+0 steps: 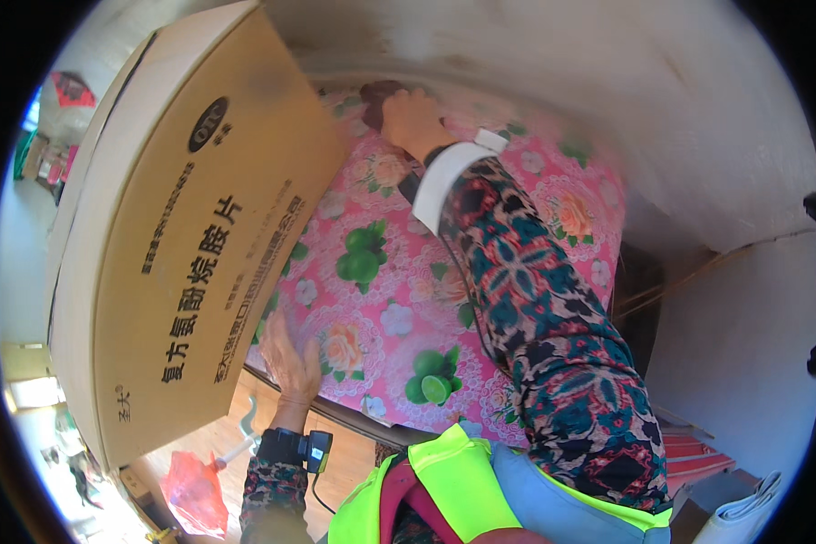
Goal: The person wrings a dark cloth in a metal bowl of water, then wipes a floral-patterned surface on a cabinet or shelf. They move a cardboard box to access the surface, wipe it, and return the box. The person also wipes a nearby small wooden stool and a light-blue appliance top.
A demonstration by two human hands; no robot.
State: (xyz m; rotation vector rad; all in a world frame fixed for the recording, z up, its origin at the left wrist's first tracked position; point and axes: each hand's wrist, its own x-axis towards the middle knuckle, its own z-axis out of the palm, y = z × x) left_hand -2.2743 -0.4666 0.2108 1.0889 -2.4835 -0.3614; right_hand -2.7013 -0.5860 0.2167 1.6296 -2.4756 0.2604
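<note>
A dark maroon cloth [375, 102] lies bunched under my right hand [413, 124], which presses it onto a pink tablecloth [408, 360] near the wall. That tablecloth has a print of limes, roses and white lace. Part of the cloth is hidden by my fingers. At the table's near left edge, my left hand [291, 357] rests on the tablecloth with the thumb spread from the fingers and nothing in it. Just left of that hand rises a large cardboard box [197, 224] that bears printed writing; it covers the left part of the table.
A whitish wall [551, 61] borders the table at the back and right. On the wooden floor [350, 442] at lower left are a red plastic bag [197, 493] and a pale hooked handle [248, 418]. Red striped material [697, 459] and a folded white sheet [741, 513] lie at lower right.
</note>
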